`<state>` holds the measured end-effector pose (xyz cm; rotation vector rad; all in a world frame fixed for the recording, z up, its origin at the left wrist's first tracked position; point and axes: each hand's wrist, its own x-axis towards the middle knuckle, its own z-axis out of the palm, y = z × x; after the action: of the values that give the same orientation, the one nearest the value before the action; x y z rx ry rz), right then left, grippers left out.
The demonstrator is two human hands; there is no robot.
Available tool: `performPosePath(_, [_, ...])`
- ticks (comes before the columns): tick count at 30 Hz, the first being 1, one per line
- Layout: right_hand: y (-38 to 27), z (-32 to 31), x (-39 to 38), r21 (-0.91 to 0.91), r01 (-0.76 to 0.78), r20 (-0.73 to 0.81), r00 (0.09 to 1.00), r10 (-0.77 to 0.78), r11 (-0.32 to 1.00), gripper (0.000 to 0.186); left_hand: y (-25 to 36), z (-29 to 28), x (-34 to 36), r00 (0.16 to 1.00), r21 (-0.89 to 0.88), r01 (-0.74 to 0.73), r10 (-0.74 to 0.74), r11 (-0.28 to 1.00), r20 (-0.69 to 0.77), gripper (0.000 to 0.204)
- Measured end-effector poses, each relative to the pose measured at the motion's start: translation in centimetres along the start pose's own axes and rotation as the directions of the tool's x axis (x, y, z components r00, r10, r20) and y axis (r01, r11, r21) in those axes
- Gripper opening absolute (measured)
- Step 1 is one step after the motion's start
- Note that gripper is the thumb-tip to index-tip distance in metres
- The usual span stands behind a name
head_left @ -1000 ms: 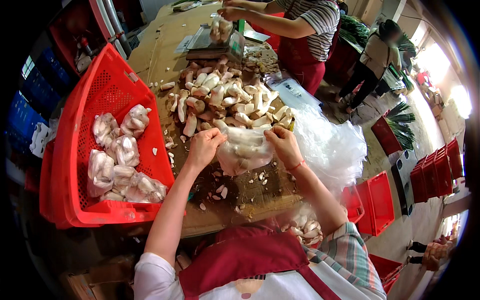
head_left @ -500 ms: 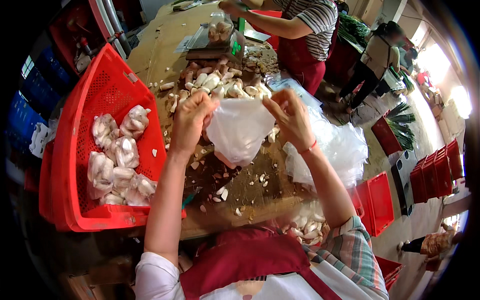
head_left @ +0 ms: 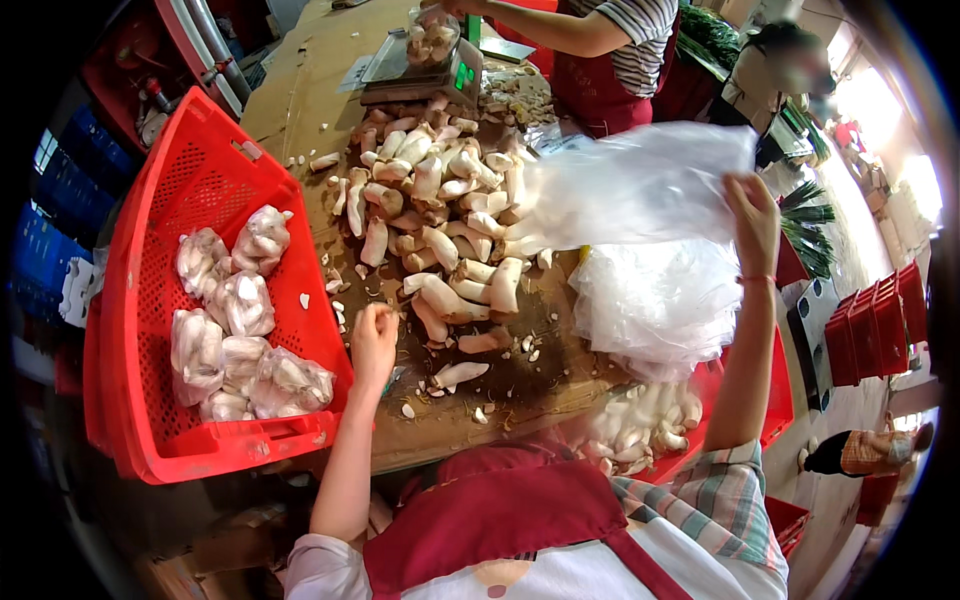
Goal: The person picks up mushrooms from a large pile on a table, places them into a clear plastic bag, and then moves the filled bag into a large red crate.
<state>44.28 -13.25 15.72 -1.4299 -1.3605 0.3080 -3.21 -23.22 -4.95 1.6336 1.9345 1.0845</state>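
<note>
My right hand (head_left: 752, 222) is raised at the right, its fingers closed on the edge of a clear plastic bag (head_left: 640, 185). The bag is stretched out sideways to the left and smeared by motion. Below it lies a stack of clear plastic bags (head_left: 655, 300) on the table. My left hand (head_left: 374, 345) is low over the table's near left part, fingers curled in, with nothing showing in them. It is between the red crate (head_left: 225, 445) and a heap of king oyster mushrooms (head_left: 440, 230). Several bagged mushrooms (head_left: 240, 305) lie in that crate.
A weighing scale (head_left: 430, 88) with a filled bag stands at the far end, where a co-worker's arm (head_left: 545, 25) reaches in. Loose scraps litter the brown table (head_left: 545, 400). More mushrooms (head_left: 640, 430) sit in a red crate at the near right edge.
My left hand has let go of the bag and dropped down and toward me. My right hand has swung out to the right with the bag, uncovering the mushroom heap.
</note>
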Motion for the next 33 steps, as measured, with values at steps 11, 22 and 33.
performPosePath(11, [7.0, -4.8, -5.0, -0.752, 0.259, -0.013, 0.913, -0.407, 0.606, 0.044, 3.7, 3.8, -5.7, 0.903, 0.090, -0.407, 0.385, 0.909, 0.191, 0.022])
performPosePath(22, [11.5, 2.0, -10.9, -0.814, 0.341, 0.480, 0.851, 0.213, 0.470, 0.042, 1.8, 4.2, -5.9, 0.810, 0.266, -0.451, 0.266, 0.852, 0.522, 0.037])
performPosePath(33, [-0.4, 8.7, -12.4, -0.227, 0.560, 0.300, 0.818, -0.490, 0.797, 0.023, 11.6, 6.0, -9.4, 0.650, -0.357, 0.031, 0.252, 0.934, 0.717, 0.050])
